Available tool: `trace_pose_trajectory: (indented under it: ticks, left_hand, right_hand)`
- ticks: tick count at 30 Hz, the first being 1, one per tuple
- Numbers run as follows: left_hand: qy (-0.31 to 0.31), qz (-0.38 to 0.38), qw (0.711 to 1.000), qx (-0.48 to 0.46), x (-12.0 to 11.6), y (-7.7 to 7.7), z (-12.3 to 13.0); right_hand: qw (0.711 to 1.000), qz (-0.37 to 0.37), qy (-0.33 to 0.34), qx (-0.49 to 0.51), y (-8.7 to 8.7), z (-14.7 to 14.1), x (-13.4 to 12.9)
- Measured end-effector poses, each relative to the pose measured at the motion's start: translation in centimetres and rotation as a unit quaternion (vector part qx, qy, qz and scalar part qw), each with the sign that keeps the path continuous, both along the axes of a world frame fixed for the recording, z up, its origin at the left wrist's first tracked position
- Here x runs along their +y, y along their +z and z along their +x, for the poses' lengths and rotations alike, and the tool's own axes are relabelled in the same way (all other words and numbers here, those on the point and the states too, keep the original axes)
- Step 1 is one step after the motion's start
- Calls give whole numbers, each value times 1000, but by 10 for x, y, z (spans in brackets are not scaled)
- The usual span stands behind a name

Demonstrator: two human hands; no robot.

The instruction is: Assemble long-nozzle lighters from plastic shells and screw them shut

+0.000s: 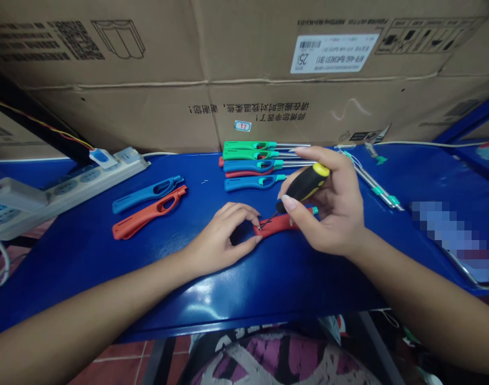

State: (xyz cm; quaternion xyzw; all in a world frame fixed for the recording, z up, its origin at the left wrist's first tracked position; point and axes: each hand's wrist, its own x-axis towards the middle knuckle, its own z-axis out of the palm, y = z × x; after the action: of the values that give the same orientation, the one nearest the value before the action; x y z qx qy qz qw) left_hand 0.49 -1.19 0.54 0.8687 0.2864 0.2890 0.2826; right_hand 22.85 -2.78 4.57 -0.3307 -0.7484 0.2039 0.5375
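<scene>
My right hand point(333, 208) grips a black and yellow screwdriver point(304, 187), tilted so that its thin shaft points down and left to the end of a red lighter point(276, 225). That lighter lies flat on the blue table point(212, 299). My left hand point(228, 230) pinches the lighter's left end between thumb and fingers, close by the screwdriver's tip. My right hand partly hides the lighter's other end. Left of my hands lie a blue casing point(138, 199) and a red casing point(142, 218), side by side.
Several assembled lighters point(244, 183), green, blue and red, are stacked behind my hands. Metal rods point(376, 187) with teal parts lie at the right. A white power strip point(79, 187) is at the left. A cardboard box point(148, 112) stands along the back; tiny screws point(205, 182) lie mid-table.
</scene>
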Motion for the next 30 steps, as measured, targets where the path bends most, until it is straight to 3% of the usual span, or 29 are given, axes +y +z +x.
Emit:
trace_pose_trajectory:
  ticks: [30]
  left_hand:
    - [-4,-4,1000,2,0,-1,-2]
  right_hand:
    - [999,-11,-27,-24,-3,3,0]
